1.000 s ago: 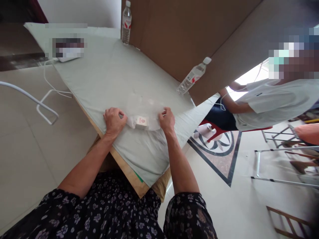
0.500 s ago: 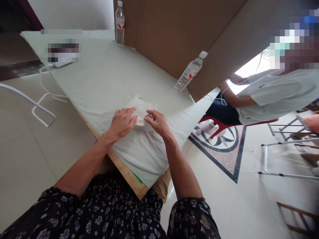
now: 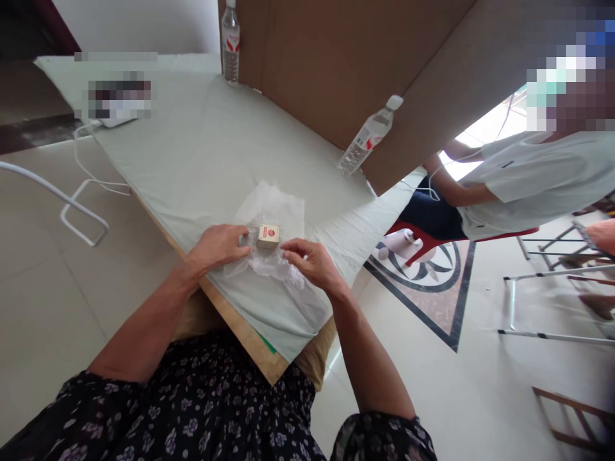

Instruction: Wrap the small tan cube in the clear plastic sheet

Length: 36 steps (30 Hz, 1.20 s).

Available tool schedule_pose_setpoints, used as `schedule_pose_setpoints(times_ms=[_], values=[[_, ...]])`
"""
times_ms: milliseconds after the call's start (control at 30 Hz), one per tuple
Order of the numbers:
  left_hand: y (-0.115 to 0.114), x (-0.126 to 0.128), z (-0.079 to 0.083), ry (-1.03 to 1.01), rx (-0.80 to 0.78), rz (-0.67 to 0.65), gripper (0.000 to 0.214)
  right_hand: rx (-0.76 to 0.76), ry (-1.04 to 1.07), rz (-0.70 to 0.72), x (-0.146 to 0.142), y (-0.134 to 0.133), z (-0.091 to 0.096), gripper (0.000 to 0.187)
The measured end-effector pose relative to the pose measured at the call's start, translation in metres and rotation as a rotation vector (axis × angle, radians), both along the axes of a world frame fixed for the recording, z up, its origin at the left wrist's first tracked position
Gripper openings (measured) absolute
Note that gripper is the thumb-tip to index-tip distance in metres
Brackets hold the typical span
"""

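A small cream box with red print sits on a spread sheet of clear, crumpled plastic wrap. The wrap lies on the pale cloth near the table's front corner. Left of the box is my left hand, open, its thumb and index finger apart over the edge of the wrap. On the other side my right hand is curved, with a small gap between thumb and fingertips. It is close to the box but not around it, and its lower fingers are partly hidden.
A cardboard partition stands across the table. One water bottle is upright against it; another bottle appears tilted near its right edge. A white device with a cable lies back left. Beyond the partition sits a person in a white shirt.
The wrap has been spread out around the box, which now shows fully. My hands have drawn apart and a little toward me, leaving the box between them.
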<state>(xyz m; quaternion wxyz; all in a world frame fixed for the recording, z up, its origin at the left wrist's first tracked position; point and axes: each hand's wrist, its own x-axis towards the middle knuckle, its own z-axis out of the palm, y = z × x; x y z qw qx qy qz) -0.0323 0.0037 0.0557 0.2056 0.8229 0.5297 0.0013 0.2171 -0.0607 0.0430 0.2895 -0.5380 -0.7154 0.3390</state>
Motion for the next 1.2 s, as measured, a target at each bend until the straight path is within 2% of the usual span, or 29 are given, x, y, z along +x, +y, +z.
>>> schedule_pose_setpoints(times_ms=[67, 167, 267, 333, 433, 567, 667, 733, 800, 867, 933, 1067, 1200], values=[[-0.007, 0.004, 0.000, 0.045, 0.098, -0.044, 0.045, 0.154, -0.066, -0.074, -0.007, 0.011, -0.008, 0.030], [-0.013, 0.009, -0.003, 0.005, 0.292, -0.141, 0.050, 0.233, -0.168, -0.028, -0.021, 0.029, -0.021, 0.060], [-0.012, 0.011, -0.010, -0.025, 0.293, -0.202, 0.065, 0.207, -0.189, -0.064, -0.024, 0.039, -0.031, 0.056], [-0.010, 0.009, -0.015, -0.007, 0.243, -0.188, 0.073, 0.241, -0.157, -0.159, -0.012, 0.041, -0.035, 0.050], [-0.007, 0.005, -0.020, 0.004, 0.227, -0.164, 0.073, 0.298, -0.140, -0.359, 0.025, 0.042, -0.038, 0.052], [-0.007, 0.006, -0.019, 0.030, 0.215, -0.153, 0.069, 0.271, -0.294, -0.584, 0.075, 0.043, -0.040, 0.052], [-0.006, 0.008, -0.016, 0.051, 0.193, -0.172, 0.068, 0.321, -0.402, -0.675, 0.077, 0.035, -0.037, 0.052], [-0.006, 0.008, -0.015, 0.066, 0.187, -0.174, 0.069, 0.408, -0.411, -0.636, 0.057, 0.028, -0.033, 0.049], [-0.007, 0.009, -0.013, 0.081, 0.186, -0.160, 0.071, 0.436, -0.414, -0.418, 0.027, 0.023, -0.029, 0.044], [-0.009, 0.010, -0.012, 0.090, 0.184, -0.134, 0.072, 0.350, -0.452, -0.151, -0.001, 0.024, -0.029, 0.046], [-0.012, 0.012, -0.011, 0.093, 0.188, -0.099, 0.072, 0.248, -0.483, -0.026, -0.021, 0.032, -0.031, 0.048], [-0.013, 0.011, -0.016, 0.073, 0.199, -0.061, 0.073, 0.196, -0.516, 0.003, -0.029, 0.048, -0.036, 0.049], [-0.007, 0.002, -0.027, 0.032, 0.212, -0.072, 0.080, 0.226, -0.468, -0.043, -0.020, 0.038, -0.040, 0.048]])
